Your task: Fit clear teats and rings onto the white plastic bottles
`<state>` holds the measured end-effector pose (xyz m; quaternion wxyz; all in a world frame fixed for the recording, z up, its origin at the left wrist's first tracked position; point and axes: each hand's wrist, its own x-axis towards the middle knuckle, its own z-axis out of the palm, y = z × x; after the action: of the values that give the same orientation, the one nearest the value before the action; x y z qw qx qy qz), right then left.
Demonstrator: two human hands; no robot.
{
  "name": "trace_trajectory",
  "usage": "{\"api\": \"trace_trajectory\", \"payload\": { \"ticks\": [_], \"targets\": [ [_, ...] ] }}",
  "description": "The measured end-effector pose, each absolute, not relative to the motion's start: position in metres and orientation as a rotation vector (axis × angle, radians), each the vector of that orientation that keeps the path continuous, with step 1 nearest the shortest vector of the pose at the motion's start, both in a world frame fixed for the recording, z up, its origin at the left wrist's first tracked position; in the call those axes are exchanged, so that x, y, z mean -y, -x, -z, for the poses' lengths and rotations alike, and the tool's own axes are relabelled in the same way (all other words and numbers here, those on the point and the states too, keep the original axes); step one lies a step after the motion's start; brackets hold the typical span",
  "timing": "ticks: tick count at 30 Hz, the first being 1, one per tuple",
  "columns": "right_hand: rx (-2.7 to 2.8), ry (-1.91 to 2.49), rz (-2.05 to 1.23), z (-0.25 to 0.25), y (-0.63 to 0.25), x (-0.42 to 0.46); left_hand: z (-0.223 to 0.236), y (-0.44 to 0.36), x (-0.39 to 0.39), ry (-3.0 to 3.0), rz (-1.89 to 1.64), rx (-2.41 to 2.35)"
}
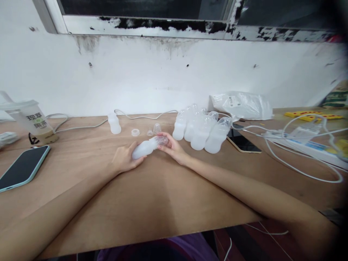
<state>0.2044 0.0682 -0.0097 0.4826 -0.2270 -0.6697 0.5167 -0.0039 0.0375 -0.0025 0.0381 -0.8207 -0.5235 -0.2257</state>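
Landmark: the held bottle (pixel 145 149), just above the wooden table (pixel 152 195), tilted, clear dome end to the right.

Left hand (pixel 125 158) wraps the body: thumb on near side, a finger on far side, rest hidden. Looks like the steadying grip. Right hand (pixel 175 149) pinches the dome end, thumb near side, fingers far side, curled rather than spread. Opposed holds at the two ends probably stop the body turning or slipping while the right fingers work the top.

Left of the held bottle, well apart: light-cased phone (pixel 24 167), flat. Right, well apart: dark phone (pixel 244 140), flat, partly behind the bottle cluster (pixel 199 134). Cluster is upright, domes on, packed close, likely to save room and stay within reach.

Just beyond the held bottle: white ring (pixel 135 132), small clear teat (pixel 150 132), clear dome (pixel 157 128). Loose, near the fingers, so probably handy to pick. Beyond and left: uncapped-looking bottle (pixel 114 124), upright. Far right: plastic bag (pixel 241 105) against the wall.
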Motion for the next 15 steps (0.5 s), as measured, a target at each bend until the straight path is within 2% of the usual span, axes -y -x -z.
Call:
{"api": "trace_trajectory", "payload": {
  "ticks": [8, 15],
  "targets": [
    [1.747, 0.558, -1.242, 0.0075, -0.2050, -0.0660, -0.0056, 0.0056, -0.0382, 2.639, 0.614, 1.584],
    [1.861, 0.555, -1.173, 0.0082, -0.2060, -0.0677, -0.0063, 0.0022, -0.0385, 2.730, 0.730, 1.678]
  ]
}}
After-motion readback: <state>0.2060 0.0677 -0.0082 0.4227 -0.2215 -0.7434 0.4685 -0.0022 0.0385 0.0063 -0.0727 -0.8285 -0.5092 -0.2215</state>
